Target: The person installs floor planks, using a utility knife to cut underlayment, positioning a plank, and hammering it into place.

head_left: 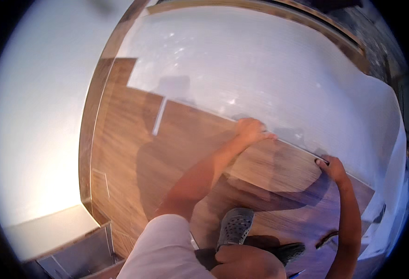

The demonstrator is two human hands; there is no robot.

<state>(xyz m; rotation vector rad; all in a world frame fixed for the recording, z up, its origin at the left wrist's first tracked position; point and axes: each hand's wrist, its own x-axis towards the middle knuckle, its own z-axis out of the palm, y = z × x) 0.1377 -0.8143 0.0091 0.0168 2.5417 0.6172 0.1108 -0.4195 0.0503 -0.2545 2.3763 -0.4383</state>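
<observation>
A wood-look floor plank [279, 172] lies along the edge of the laid brown flooring [125, 121], against white underlayment [260, 60]. My left hand [253, 132] grips the plank's far edge near the middle of the view, fingertips partly hidden. My right hand [332, 167] grips the same edge farther right, thumb on top and fingers curled over it; some fingers are hidden. A narrow white strip [159, 116] lies on the flooring to the left.
A white wall [37, 116] with wooden skirting [85, 153] rises at left, a pale step [50, 232] below it. A wooden threshold [241, 7] runs along the back. My shoe [234, 225] and a dark curved tool [326, 238] are near the bottom; loose sheeting [386, 130] bunches at right.
</observation>
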